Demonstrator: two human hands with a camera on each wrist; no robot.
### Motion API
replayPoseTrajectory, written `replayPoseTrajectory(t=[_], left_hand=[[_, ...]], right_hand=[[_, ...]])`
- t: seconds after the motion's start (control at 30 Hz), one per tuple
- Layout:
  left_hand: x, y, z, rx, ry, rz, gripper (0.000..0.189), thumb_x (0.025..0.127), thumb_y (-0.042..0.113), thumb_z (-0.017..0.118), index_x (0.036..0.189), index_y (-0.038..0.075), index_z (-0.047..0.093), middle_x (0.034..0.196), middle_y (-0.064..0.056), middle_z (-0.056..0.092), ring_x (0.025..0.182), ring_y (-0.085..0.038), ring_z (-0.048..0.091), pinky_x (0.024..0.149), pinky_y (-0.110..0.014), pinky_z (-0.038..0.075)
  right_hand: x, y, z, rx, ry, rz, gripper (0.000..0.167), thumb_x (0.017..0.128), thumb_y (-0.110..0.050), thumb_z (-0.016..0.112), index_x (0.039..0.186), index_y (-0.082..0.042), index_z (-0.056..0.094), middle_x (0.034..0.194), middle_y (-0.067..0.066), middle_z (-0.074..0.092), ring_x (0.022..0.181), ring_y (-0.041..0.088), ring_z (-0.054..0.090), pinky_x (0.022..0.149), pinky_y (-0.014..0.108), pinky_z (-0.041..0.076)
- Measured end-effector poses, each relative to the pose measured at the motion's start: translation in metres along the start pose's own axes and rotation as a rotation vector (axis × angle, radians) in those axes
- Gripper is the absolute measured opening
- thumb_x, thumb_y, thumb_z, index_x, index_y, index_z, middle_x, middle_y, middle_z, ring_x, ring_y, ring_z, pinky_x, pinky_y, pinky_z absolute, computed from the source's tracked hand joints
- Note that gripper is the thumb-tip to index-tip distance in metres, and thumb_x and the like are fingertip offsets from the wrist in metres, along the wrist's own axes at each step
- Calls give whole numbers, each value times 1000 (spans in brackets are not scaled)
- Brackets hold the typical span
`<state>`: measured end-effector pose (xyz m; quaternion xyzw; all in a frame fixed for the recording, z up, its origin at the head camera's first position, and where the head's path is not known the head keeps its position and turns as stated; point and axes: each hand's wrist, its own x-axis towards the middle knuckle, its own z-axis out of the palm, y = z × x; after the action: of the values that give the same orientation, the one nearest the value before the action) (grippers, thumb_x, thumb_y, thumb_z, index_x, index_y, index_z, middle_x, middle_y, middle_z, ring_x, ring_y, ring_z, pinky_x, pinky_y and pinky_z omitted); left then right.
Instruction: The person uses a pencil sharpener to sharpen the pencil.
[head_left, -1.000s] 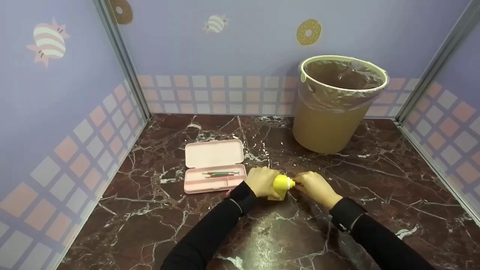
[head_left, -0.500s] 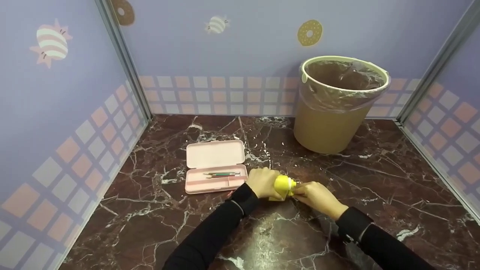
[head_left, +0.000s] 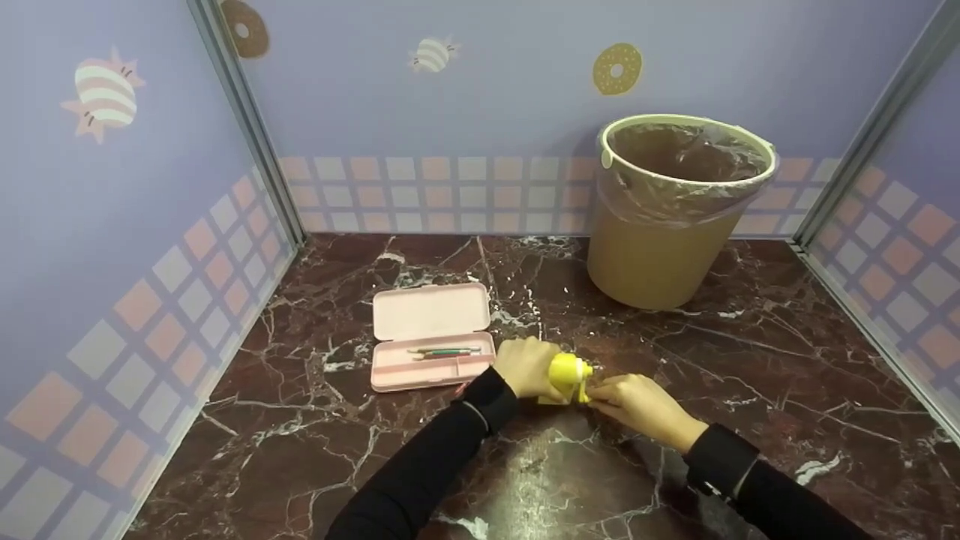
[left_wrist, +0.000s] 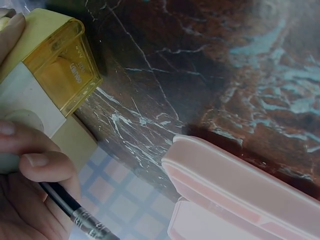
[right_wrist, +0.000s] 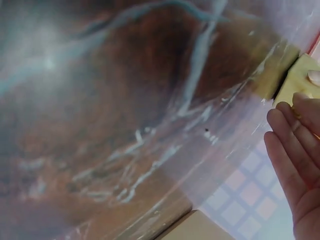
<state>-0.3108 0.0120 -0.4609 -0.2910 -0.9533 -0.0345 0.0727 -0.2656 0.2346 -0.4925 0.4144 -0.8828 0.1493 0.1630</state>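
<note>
My left hand (head_left: 525, 366) grips a yellow and white crank pencil sharpener (head_left: 566, 367) standing on the table. In the left wrist view its see-through amber shavings drawer (left_wrist: 70, 70) shows, and a dark pencil (left_wrist: 62, 199) runs under the curled fingers. Whether the pencil's far end sits in the sharpener is hidden by the hand. My right hand (head_left: 646, 406) pinches the small crank handle (head_left: 583, 397) on the sharpener's right side. The right wrist view shows thumb and forefinger at the yellow part, with the other fingers (right_wrist: 285, 157) held out straighter.
A pink pencil case (head_left: 431, 312) lies lid-up to the left, with pencils (head_left: 446, 352) in its tray. A lined bin (head_left: 656, 255) stands at the back right. Small white flecks (head_left: 531, 300) dot the dark marbled table (head_left: 300, 450). Patterned walls close in the back and sides.
My right hand has moved the crank handle from beside the sharpener's nose down toward the near side. The left hand and sharpener have stayed in place.
</note>
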Motion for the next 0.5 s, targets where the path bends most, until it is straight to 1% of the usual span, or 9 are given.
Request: replayPoseTrajectory(t=[0.1,0.2,0.33,0.5], left_hand=[[0,-1,0,-11,-11,0,53,60,59,91,90,21,71,85,3,75,78,-17,72,58,-33,54],[1,-2,0,-16,-16,-1,53,60,59,91,91,21,71,86,2,76,78,-16,72,59,-33,54],[1,-3,0,-14,-20,1,53,60,59,91,91,21,71,86,2,76,76,-16,71,58,-33,54],[1,-1,-2,-15,-24,17,52,61,57,91,90,20,70,85,2,75,77,-17,72,57,-34,54]], right_hand=[[-1,-4,-5,-2,-4,-7,13,86,-9,78,98,-9,80,87,3,79,74,16,74,69,33,61],[-2,-8,-9,4,-7,-6,15,86,-8,78,100,-9,80,88,3,79,75,16,74,69,33,61],[-1,-11,-13,0,-9,1,14,86,-10,78,100,-11,79,88,2,79,75,16,74,69,34,61],[-2,-12,-15,-21,-9,-1,12,86,-12,79,99,-13,79,87,1,78,74,14,73,68,33,60]])
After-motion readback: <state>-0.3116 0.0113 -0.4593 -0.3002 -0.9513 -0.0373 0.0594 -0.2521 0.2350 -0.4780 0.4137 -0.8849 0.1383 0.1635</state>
